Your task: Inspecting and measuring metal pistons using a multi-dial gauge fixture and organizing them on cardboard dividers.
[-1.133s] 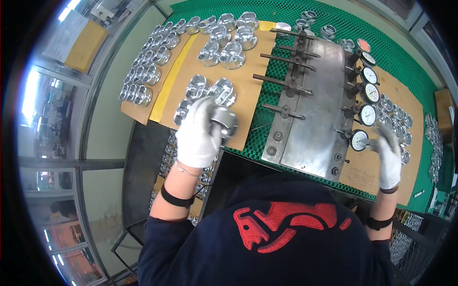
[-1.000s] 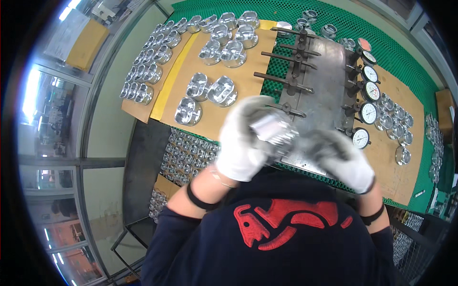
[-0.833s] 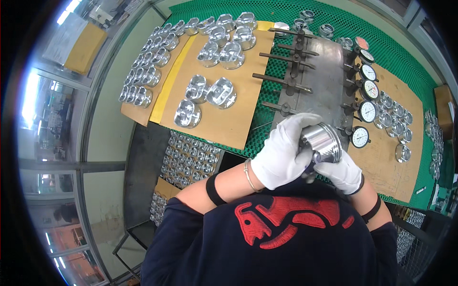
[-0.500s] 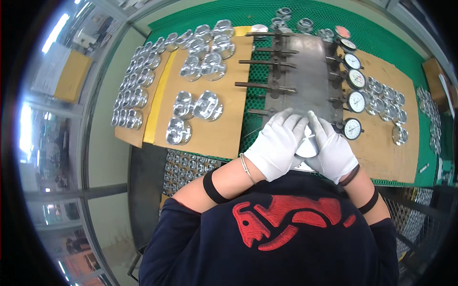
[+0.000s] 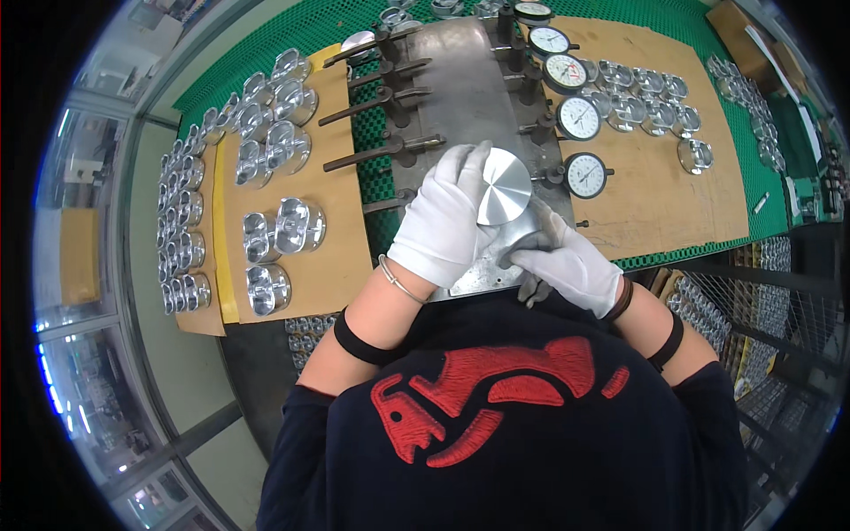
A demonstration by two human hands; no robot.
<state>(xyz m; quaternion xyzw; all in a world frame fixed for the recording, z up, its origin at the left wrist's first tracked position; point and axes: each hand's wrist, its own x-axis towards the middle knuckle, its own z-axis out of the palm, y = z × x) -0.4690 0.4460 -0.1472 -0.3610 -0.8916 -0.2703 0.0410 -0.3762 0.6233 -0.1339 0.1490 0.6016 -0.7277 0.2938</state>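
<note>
A silver piston (image 5: 506, 188) is tilted so that its flat round crown faces up at me. My left hand (image 5: 445, 212), in a white glove, is closed on its left side. My right hand (image 5: 567, 264), also gloved, lies lower right of the piston, its fingers and thumb apart around a curved grey metal part; whether this belongs to the piston or the fixture, I cannot tell. Greyish glove fingertips hang below that thumb. Both hands are at the near end of a steel gauge fixture (image 5: 456, 84), over its bright base plate (image 5: 482, 276).
Dial gauges (image 5: 585, 175) line the fixture's right side; dark lever handles (image 5: 381, 152) stick out on its left. Pistons (image 5: 299, 226) stand on cardboard (image 5: 332, 212) at left, and more pistons (image 5: 695, 155) at right. Green mesh matting (image 5: 620, 31) covers the bench.
The view has shifted, so the bench sits differently in it. My hands have moved apart; the piston's crown, partly covered before, now shows fully beside my left hand, with my right hand lower.
</note>
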